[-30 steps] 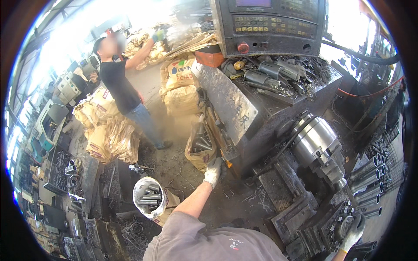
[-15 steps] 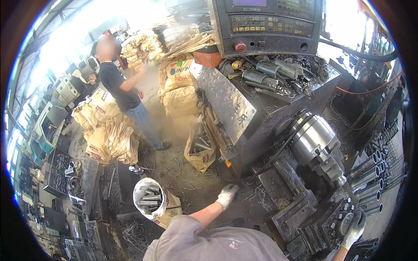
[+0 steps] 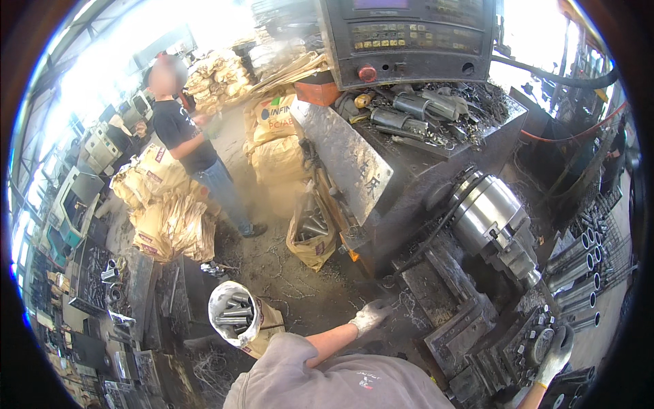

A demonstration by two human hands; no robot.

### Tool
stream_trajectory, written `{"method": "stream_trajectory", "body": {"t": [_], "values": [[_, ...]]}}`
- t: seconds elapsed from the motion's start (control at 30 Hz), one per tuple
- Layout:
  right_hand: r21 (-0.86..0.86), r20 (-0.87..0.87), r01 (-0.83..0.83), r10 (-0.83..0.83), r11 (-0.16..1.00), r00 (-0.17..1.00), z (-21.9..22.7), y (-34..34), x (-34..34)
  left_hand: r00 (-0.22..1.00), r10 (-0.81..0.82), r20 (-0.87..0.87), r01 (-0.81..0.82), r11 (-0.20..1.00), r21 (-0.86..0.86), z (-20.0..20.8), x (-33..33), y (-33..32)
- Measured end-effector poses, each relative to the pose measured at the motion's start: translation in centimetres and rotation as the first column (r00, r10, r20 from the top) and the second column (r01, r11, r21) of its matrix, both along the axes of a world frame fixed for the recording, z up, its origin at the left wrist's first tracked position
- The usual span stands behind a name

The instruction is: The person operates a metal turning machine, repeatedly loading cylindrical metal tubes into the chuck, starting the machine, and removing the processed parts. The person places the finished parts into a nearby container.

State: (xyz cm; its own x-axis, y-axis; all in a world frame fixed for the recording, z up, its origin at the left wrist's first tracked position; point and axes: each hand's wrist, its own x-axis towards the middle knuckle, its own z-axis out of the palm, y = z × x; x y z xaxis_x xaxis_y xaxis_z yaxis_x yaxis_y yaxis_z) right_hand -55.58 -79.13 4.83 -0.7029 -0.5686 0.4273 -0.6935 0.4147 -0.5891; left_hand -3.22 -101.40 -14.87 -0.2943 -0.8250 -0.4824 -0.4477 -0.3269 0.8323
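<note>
Head view: left hand [image 3: 368,317] hangs, fingers loosely spread, empty, right of the sack of metal tubes [image 3: 235,315].

Upper left: another person [image 3: 187,146] in dark shirt and jeans, standing among stacked brown paper sacks [image 3: 163,211]. Top centre: grey control panel [image 3: 409,37] with a red button [image 3: 368,73]. Beneath it, loose metal cylinders [image 3: 415,109] on a dark machine top. Far right: rack of steel tubes [image 3: 579,273].

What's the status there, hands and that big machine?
Left hand gloved, open, empty, over the dirty floor by the machine base. Right hand gloved, resting on the tool block. Sack of metal tubes beside left arm.
</note>
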Motion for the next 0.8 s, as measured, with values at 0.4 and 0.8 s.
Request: {"method": "stream_trajectory", "body": {"t": [0.4,0.8], "values": [[0.024,-0.058,0.024,-0.023,0.999,0.998,0.3,0.1,0.5,0.984,-0.175,0.042,0.177,0.982,-0.059,6.3,-2.9,-0.7],[0.013,0.005,0.039,-0.039,0.999,0.999,1.0,-0.4,1.8,0.914,-0.391,0.110,0.164,0.106,-0.981,22.7,-12.2,-7.3]]}}
